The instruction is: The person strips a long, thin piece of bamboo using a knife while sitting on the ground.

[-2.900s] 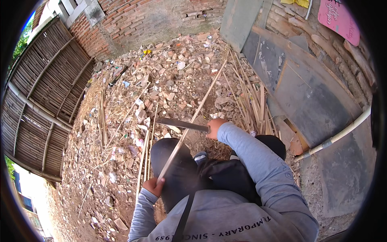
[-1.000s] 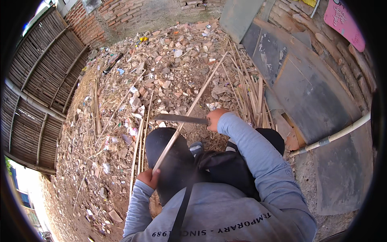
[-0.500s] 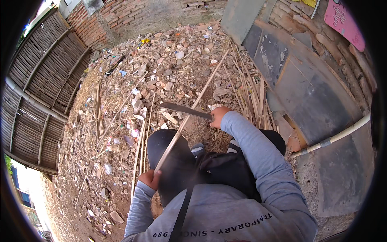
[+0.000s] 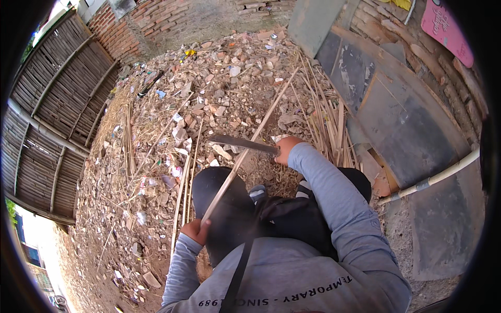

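1. My left hand (image 4: 195,231) is closed around the near end of a long pale wooden strip (image 4: 225,187), beside my left knee (image 4: 213,182).
2. My right hand (image 4: 286,148) is wrapped around the handle of a long knife (image 4: 229,140), its tip directed left.
3. The strip slants across my left thigh, away from me and to the right, its far end above the rubble (image 4: 219,99).
4. The blade crosses over the strip about midway; I cannot tell whether the two touch.
5. A black bag (image 4: 287,216) sits in my lap.
6. Left of my knee, thin loose strips (image 4: 196,148) lie on the ground; a bundle of strips (image 4: 339,135) lies ahead to the right.
7. Farther out: dark boards (image 4: 412,135) and a pale pole (image 4: 443,173) to the right, a slatted bamboo panel (image 4: 68,68) left, a brick wall (image 4: 172,23) ahead.
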The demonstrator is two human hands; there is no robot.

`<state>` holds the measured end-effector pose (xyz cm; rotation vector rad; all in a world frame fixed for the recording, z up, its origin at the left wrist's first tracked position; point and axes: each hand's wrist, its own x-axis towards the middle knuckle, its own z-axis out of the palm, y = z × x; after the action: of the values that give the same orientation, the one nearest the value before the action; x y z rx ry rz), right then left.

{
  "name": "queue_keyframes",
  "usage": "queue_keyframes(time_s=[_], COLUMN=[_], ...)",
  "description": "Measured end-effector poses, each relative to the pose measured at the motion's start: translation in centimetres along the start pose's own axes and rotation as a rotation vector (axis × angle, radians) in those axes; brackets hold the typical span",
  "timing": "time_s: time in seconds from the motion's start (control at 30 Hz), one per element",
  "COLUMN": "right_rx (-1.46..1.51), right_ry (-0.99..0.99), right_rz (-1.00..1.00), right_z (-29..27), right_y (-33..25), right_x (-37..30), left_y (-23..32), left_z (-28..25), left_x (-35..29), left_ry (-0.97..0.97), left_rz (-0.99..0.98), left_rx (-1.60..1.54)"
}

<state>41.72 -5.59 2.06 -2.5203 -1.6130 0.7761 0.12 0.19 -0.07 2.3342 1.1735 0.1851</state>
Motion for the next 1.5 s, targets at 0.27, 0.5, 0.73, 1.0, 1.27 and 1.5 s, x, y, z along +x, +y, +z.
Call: queue_keyframes(time_s=[0.27, 0.5, 0.73, 1.0, 1.27, 1.5], right_rx=[0.034, 0.044, 0.045, 0.029, 0.052, 0.068], right_ry=[0.038, 0.003, -0.003, -0.022, -0.016, -0.017], right_rz=[-0.001, -0.024, -0.002, 0.003, -0.002, -0.015], right_z=[1.2, 1.4, 1.4, 1.4, 1.5, 1.6], right_y=[0.2, 0.6, 0.4, 0.3, 0.5, 0.5], right_x=[0.6, 1.1, 0.8, 1.0, 1.1, 1.2], left_y=[0.4, 0.2, 0.1, -0.2, -0.3, -0.3], left_z=[-0.3, -0.2, -0.2, 0.0, 0.2, 0.0], left_x=[0.0, 0.1, 0.0, 0.1, 0.0, 0.0], left_ry=[0.002, -0.019, -0.017, -0.015, 0.002, -0.031], left_rz=[0.016, 0.005, 0.006, 0.0, 0.006, 0.014], left_rx=[0.0, -0.026, -0.018, -0.033, -0.045, -0.018])
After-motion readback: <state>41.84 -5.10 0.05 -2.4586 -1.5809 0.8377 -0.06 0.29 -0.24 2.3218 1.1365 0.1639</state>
